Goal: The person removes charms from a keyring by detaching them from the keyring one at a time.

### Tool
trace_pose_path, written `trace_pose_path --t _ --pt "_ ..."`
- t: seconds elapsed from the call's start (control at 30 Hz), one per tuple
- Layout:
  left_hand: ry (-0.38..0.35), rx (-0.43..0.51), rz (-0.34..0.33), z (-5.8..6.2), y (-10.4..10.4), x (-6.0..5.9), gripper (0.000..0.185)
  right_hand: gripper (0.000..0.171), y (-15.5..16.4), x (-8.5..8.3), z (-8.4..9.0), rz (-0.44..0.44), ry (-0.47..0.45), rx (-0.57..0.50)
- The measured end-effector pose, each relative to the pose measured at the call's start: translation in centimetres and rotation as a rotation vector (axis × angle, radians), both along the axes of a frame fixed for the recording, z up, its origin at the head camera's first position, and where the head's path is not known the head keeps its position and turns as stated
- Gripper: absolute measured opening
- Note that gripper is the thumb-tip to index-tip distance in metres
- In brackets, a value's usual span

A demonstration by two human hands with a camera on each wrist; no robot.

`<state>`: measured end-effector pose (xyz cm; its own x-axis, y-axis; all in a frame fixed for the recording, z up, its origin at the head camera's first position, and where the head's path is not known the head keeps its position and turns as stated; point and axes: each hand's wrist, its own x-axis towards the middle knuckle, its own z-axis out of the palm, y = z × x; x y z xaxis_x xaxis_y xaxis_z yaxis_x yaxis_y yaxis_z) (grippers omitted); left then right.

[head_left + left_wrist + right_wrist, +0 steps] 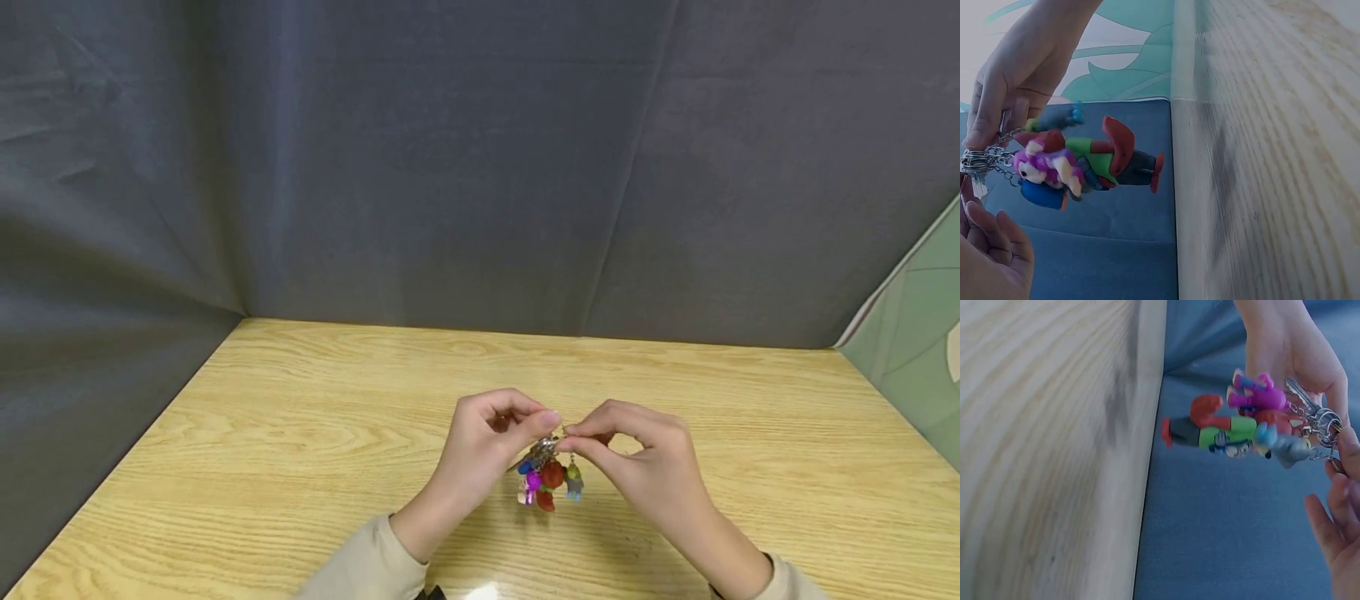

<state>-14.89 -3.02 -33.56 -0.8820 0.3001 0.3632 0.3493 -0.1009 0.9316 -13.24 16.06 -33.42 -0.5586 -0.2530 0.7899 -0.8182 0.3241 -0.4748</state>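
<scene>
Held up in air above wooden tabletop (pixel 315 450), between both hands: bunch of metal rings (pixel 977 161) with key (pixel 1300 394). Dangling from it on short chains: red-and-green figure (pixel 1244 427), magenta figure (pixel 1266 397), grey-blue figure (pixel 1288 450), blue piece (pixel 1042 195). Pinched at bunch by left hand (pixel 480 450), thumb against fingers. Pinched likewise by right hand (pixel 648 458), at ring carrying grey-blue figure. Fingertips of two hands just beside each other. Farther out: beige sleeves (pixel 367 562); behind, dark cloth (pixel 450 183); rightward, green patterned panel (pixel 918 333).
</scene>
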Motion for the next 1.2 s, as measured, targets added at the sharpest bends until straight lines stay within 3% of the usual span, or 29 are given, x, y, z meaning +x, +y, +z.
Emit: trace_pose_path --t 0.13,0.23,0.37,0.63,0.97,1.2 --pt "0.029 -0.056 0.018 0.2 0.0 0.0 0.016 0.019 0.1 0.0 0.3 0.017 -0.038 0.006" --pt "0.047 -0.093 0.047 0.3 -0.1 0.0 0.015 0.003 0.3 0.0 0.6 0.007 -0.066 0.025" --pt "0.052 -0.105 0.063 0.4 -0.3 -0.2 0.014 0.023 1.1 0.0 1.3 -0.082 -0.168 0.049" --pt "0.05 -0.092 0.08 0.3 -0.5 -0.6 0.011 0.011 4.0 -0.9 2.3 -0.25 -0.385 0.107" --pt "0.061 -0.1 0.074 0.5 -0.8 -0.7 0.009 0.006 6.4 -2.3 2.3 -0.342 -0.472 0.167" --pt "0.058 -0.118 0.067 0.5 -0.8 -0.6 0.011 0.013 6.9 -3.7 0.9 -0.318 -0.529 0.119"
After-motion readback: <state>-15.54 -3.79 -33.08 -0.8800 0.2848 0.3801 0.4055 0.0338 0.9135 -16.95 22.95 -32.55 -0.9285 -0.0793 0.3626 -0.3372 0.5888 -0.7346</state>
